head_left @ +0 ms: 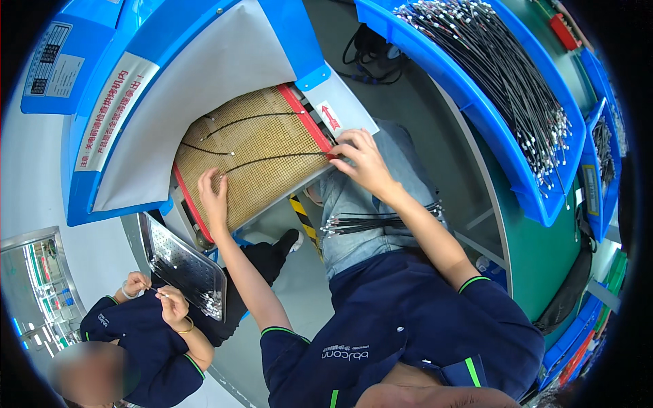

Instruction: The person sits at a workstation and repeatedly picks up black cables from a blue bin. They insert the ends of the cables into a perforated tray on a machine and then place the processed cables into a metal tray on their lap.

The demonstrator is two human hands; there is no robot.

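Observation:
A thin black cable (pixel 275 159) stretches across a tan mesh conveyor belt (pixel 258 194) with red edges. At its left end, my left hand (pixel 214 197) is closed with fingertips pinching beside the small white tip. My right hand (pixel 364 162) pinches the other end at the belt's right red edge. Two more black cables lie on the mesh: one curved cable (pixel 255 117) farther off and a shorter-looking cable (pixel 206 149) running under the machine's hood. Across my lap rests a bundle of similar cables (pixel 371 223).
A blue-and-white machine hood (pixel 204 81) covers the belt's far left. On the right, a big blue bin (pixel 469 102) full of black cables stands on a green table (pixel 534 258). At lower left a co-worker's hands (pixel 170 304) work by a metal tray (pixel 183 255) of cables.

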